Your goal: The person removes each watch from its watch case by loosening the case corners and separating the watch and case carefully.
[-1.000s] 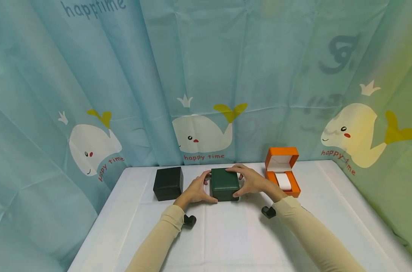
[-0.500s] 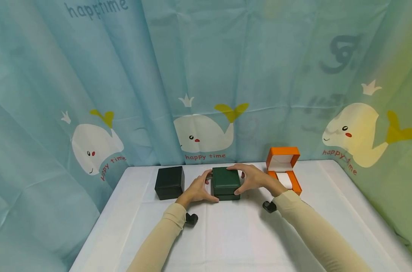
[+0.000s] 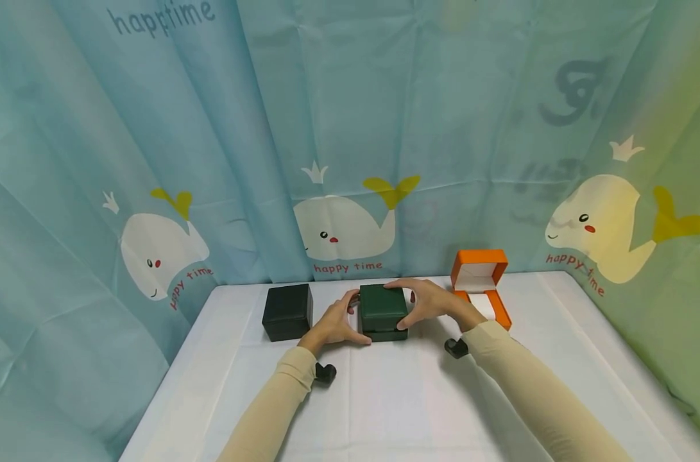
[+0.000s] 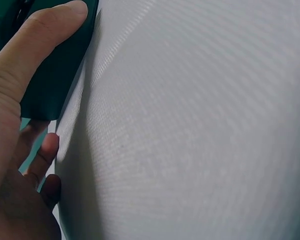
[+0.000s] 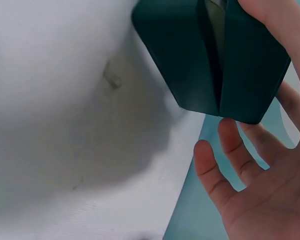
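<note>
A green hinged box (image 3: 383, 303), leather-like, sits near the table's back edge between both hands. My left hand (image 3: 335, 322) grips its base from the left; in the left wrist view the thumb (image 4: 50, 25) presses the base's front. From the right, my right hand (image 3: 433, 301) pinches the lid, thumb at its front edge and fingers behind. In the right wrist view a narrow gap parts the lid (image 5: 252, 65) from the base (image 5: 177, 55), with something pale just showing inside. The fingertips behind the box are partly hidden.
A closed black box (image 3: 288, 311) stands to the left. At the right, partly behind my right forearm, an orange box (image 3: 480, 260) stands open with a white cushion (image 3: 482, 307) inside. A patterned curtain (image 3: 350, 128) hangs behind the white table (image 3: 384, 404).
The green box's lid has lifted slightly at the front, raised by my right hand, so a gap shows above the base. My left hand has stayed at the base.
</note>
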The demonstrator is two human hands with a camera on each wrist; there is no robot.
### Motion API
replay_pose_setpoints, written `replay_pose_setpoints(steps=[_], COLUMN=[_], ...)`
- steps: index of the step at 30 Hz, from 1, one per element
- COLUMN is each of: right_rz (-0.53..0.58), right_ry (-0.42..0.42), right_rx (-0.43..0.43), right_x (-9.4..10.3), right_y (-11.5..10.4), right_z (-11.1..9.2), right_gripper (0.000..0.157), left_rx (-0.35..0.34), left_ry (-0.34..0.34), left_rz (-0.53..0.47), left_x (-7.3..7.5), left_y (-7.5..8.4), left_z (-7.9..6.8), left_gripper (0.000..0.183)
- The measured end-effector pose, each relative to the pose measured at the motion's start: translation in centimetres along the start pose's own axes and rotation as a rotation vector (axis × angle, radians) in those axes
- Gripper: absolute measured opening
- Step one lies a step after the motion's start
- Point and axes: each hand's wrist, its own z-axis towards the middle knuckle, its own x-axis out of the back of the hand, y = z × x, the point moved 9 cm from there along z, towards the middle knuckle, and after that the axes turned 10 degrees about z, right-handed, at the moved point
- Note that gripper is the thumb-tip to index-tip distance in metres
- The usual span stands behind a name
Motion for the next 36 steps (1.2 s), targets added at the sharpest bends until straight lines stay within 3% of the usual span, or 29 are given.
replay_pose_setpoints(steps=[12,36], right_rz=[0.124,0.309], right_ry=[-0.042,-0.040], right_rx=[-0.113,-0.136], right_x=[0.4,0.8], right_y=[1.0,2.2], right_z=[0.6,0.7], right_gripper=[0.092,0.082], left_rx=[0.034,0.046], left_ry=[-0.022,-0.019], left_rz=[0.001,-0.012], left_x=[-0.1,-0.2], left_y=[-0.3,-0.5], left_z=[0.1,0.3], left_gripper=[0.112,0.111])
